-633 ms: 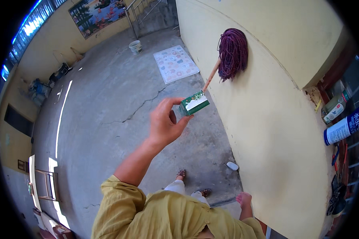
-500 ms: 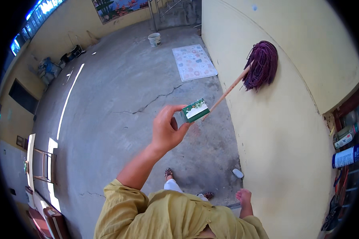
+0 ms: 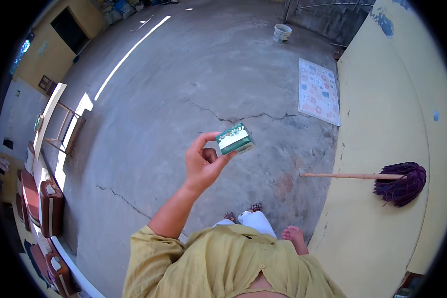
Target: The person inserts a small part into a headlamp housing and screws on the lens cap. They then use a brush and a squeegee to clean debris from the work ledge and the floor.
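My left hand (image 3: 201,160) is raised in front of me and closed on a small green-and-white box (image 3: 234,138). The thumb and fingers grip the box at its left end, and its printed top and a narrow side show. Down by my right hip hangs my right hand (image 3: 293,236), its fingers curled in and nothing visible in them. Close to that hand are my white trousers (image 3: 257,222) and patterned shoes (image 3: 255,207).
A mop (image 3: 400,184) with a purple head leans on the yellow wall (image 3: 367,233) at right. Beyond it a patterned mat (image 3: 319,92) lies on cracked concrete (image 3: 174,99). A white bucket (image 3: 282,34) stands far off. Brown padded seats (image 3: 51,208) line the left.
My view has swung left, so the mop, mat and bucket appear further right. The box has tilted in my left hand and shows more of its side. My left hand keeps its grip.
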Demonstrator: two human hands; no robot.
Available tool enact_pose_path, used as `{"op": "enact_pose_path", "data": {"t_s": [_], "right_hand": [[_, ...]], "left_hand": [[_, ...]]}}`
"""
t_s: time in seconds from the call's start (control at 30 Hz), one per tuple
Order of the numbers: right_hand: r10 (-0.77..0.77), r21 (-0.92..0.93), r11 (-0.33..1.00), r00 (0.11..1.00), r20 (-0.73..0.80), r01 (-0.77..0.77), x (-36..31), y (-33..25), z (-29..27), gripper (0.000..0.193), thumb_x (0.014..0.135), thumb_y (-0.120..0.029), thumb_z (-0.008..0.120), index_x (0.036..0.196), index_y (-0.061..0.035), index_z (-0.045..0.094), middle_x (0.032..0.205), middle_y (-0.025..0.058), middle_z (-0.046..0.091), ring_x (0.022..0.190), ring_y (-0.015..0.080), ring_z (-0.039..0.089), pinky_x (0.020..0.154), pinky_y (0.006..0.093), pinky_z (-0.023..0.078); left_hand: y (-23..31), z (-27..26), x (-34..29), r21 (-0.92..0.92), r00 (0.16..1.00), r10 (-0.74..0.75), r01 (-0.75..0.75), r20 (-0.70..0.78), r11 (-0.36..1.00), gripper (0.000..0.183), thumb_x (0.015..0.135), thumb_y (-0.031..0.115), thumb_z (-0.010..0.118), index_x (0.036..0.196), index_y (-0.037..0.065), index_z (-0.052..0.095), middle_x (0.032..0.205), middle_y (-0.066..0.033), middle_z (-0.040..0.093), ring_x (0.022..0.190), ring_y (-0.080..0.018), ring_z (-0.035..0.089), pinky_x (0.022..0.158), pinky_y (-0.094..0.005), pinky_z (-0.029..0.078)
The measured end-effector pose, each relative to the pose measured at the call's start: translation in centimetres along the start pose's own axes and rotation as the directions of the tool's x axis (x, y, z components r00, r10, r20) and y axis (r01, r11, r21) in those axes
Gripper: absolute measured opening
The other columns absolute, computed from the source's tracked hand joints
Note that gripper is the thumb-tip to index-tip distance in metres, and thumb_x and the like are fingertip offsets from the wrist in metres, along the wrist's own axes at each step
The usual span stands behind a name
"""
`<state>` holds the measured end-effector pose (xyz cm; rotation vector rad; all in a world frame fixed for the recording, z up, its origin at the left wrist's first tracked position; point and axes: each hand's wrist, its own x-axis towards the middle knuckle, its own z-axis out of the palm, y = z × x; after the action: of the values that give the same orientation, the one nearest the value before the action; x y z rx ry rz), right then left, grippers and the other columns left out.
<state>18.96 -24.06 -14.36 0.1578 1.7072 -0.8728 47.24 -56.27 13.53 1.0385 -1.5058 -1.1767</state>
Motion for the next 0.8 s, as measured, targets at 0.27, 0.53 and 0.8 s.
{"op": "enact_pose_path", "data": {"t_s": [0.27, 0.53, 0.8], "right_hand": [[-0.159, -0.22, 0.962, 0.987, 0.022, 0.16, 10.1, -17.6, 5.4, 0.019, 0.082, -0.009, 0.045, 0.099, -0.0008, 0.05, 0.077, 0.0117, 0.057, 0.058, 0.0204, 0.058, 0.048, 0.0301, 0.05], [-0.23, -0.391, 0.848, 0.912, 0.339, 0.359, 14.0, -34.0, 22.6, 0.021, 0.083, -0.012, 0.048, 0.1, -0.0006, 0.05, 0.083, 0.0108, 0.059, 0.063, 0.0156, 0.058, 0.051, 0.0255, 0.05], [-0.188, -0.528, 0.764, 0.911, 0.368, 0.371, 21.3, -44.9, 34.0, 0.021, 0.083, -0.014, 0.048, 0.101, -0.0022, 0.051, 0.083, 0.009, 0.059, 0.062, 0.0151, 0.058, 0.051, 0.0259, 0.049]], "left_hand": [[-3.5, -1.4, 7.3, -0.064, 0.996, -0.03, 0.024, -0.087, 0.998, 0.037, 0.07, -0.001, 0.067, 0.101, 0.001, 0.046, 0.088, -0.0025, 0.056, 0.064, -0.0008, 0.052, 0.05, -0.0128, 0.04], [-6.2, -3.5, 16.6, -0.262, 0.934, -0.176, 0.094, -0.311, 0.96, 0.038, 0.07, -0.001, 0.066, 0.101, 0.003, 0.045, 0.09, -0.0019, 0.056, 0.061, -0.0006, 0.05, 0.044, -0.0122, 0.035], [-13.1, -10.8, 31.0, -0.713, 0.79, -0.494, 0.106, -0.363, 0.693, 0.019, 0.078, 0.01, 0.06, 0.093, 0.008, 0.049, 0.071, 0.0044, 0.052, 0.037, 0.0004, 0.029, 0.033, -0.0145, 0.022]]}}
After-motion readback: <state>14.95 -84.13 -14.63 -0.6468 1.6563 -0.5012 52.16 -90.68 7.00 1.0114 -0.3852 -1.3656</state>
